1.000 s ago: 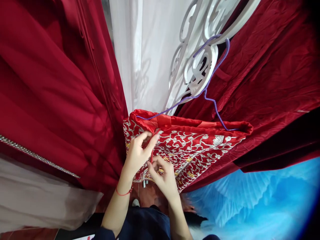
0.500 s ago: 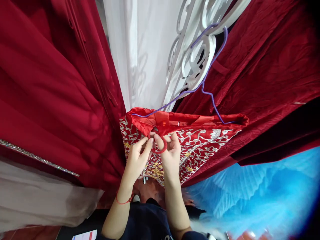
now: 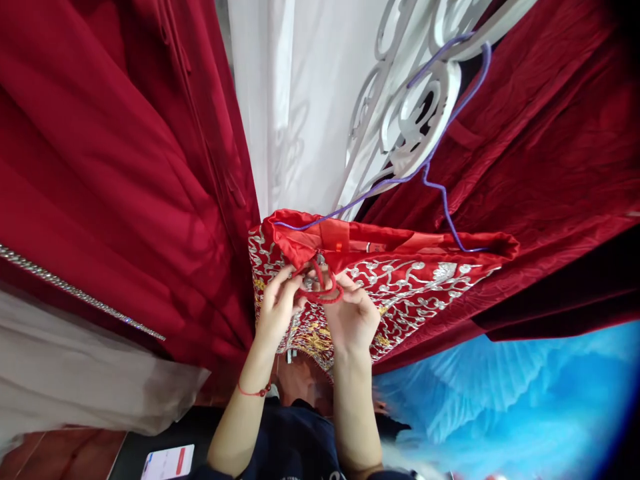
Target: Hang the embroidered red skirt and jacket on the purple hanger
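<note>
Nearest the camera, the left hand (image 3: 277, 308) and the right hand (image 3: 353, 315) meet at the waistband of a red embroidered skirt (image 3: 400, 287), each grip pinched together on a thin red cord (image 3: 320, 283) that loops between the fingertips just under the skirt's top edge. The skirt hangs from a purple wire hanger (image 3: 430, 167), its silver and gold stitching facing the person. Around it hang a dark red dress (image 3: 115, 173) on the left, a white curtain (image 3: 300, 107) behind, dark red velvet (image 3: 550, 147) on the right and blue tulle (image 3: 505, 400) lower right.
</note>
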Action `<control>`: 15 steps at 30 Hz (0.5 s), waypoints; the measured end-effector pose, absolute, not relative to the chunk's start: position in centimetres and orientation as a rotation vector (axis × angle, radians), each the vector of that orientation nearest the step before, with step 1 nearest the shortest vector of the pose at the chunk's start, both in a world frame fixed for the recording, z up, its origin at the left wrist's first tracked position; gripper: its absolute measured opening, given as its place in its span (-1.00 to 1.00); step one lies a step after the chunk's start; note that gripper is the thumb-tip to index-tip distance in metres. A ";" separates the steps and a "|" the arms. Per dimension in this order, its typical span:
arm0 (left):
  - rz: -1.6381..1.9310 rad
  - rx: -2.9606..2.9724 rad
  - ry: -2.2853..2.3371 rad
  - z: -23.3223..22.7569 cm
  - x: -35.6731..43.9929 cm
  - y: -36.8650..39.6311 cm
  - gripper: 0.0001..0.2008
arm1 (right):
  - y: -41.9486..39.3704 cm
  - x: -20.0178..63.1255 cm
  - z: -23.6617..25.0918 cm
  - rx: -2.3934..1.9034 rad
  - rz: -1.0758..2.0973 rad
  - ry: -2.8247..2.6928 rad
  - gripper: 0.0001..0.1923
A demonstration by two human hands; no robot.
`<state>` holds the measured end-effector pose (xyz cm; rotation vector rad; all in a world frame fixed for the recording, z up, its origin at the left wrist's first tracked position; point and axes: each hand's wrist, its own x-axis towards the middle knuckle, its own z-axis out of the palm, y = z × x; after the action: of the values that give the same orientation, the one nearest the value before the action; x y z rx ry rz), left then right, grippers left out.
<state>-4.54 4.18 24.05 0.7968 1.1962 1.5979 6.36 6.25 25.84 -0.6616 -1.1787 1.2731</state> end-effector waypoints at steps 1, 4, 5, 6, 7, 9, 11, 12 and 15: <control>1.581 0.766 1.176 24.1 -4.5 4.1 -0.58 | 6.1 6.5 25.8 -0.673 1.263 -1.211 -0.78; 1.504 0.729 1.061 24.2 -4.3 4.0 -0.60 | 5.7 6.7 25.9 -0.728 1.255 -1.264 -0.77; 1.493 0.727 1.006 24.2 -4.2 4.0 -0.61 | 5.7 6.7 25.9 -0.735 1.271 -1.260 -0.79; 1.495 0.725 0.944 24.2 -4.1 4.0 -0.63 | 5.7 6.8 25.9 -0.736 1.292 -1.245 -0.80; 1.508 0.724 0.876 24.2 -4.0 4.0 -0.65 | 5.8 6.8 25.9 -0.733 1.312 -1.221 -0.77; 1.544 0.731 0.749 24.1 -3.7 4.0 -0.72 | 5.9 7.0 25.8 -0.721 1.336 -1.168 -0.73; 1.559 0.737 0.673 23.9 -3.5 4.1 -0.80 | 6.0 7.1 25.5 -0.708 1.324 -1.129 -0.74; 1.559 0.739 0.659 23.8 -3.5 4.1 -0.83 | 5.9 7.2 25.3 -0.712 1.288 -1.122 -0.75; 1.562 0.759 0.694 23.6 -3.7 4.3 -0.79 | 5.0 7.5 25.0 -0.820 0.940 -1.159 -0.79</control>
<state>-3.70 4.26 23.56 0.7588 0.6944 1.5623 7.49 4.98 24.99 -0.8199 -1.1595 0.9399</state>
